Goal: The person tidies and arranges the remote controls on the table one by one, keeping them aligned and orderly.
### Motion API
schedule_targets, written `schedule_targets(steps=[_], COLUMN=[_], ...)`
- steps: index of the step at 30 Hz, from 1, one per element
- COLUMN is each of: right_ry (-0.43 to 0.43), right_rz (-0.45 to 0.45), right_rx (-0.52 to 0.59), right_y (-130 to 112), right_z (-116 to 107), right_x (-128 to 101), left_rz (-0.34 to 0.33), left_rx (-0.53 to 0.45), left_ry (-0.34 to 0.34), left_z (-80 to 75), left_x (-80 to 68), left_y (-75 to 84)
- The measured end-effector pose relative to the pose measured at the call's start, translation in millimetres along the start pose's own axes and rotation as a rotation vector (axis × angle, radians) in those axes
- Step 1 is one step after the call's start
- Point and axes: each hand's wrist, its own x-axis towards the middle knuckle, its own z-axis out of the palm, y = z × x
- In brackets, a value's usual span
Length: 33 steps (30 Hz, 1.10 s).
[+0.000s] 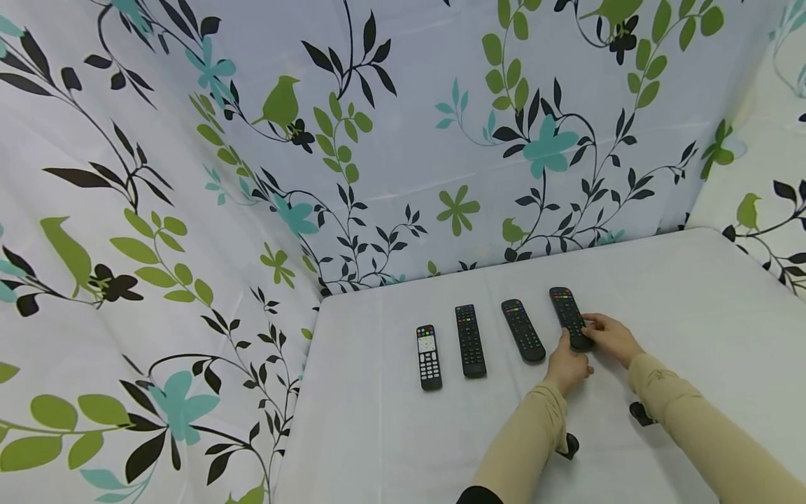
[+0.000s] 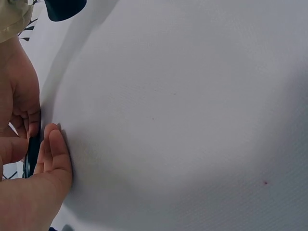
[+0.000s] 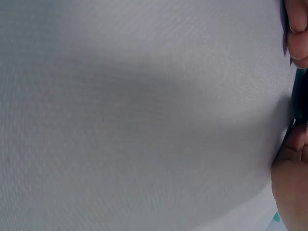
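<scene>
While leafy, bird-printed cloth hangs behind, the bench (image 1: 390, 434) lies under smooth white fabric – four slim black remotes in a row. Three look settled: one (image 1: 429, 356), another (image 1: 470, 340), a third (image 1: 522, 330). The rightmost remote (image 1: 570, 318) seems not yet placed – left hand (image 1: 568, 365) and right hand (image 1: 609, 337) pinch its near end.

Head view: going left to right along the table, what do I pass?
Remote with white top → long black remote → third black remote → left hand → fourth remote, held at its near end → right hand.
</scene>
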Motion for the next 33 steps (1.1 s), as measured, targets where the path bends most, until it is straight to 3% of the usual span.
schedule_targets(steps=[7,11,28,33], right_ry=[0.003,0.013,-0.034,-0.040], right_rz=[-0.008,-0.017,0.022,-0.001], right_rx=[-0.003,0.009,0.036,0.036], right_y=[-7.6,-7.7,-10.6,-4.9], right_z=[1.0,2.5,7.7,2.5], right_x=[-1.0,-2.2,2.7,5.4], left_rz=[0.042,0.062,0.014,0.022], left_rx=[-0.062,-0.043,-0.012,0.058], left_ry=[-0.015,-0.030,-0.005,-0.014], left_z=[-3.1,-3.6,-15.0,-17.5], left_x=[-0.2,0.5,0.2,1.9], left_y=[-1.7,-3.8,-3.9,-3.0])
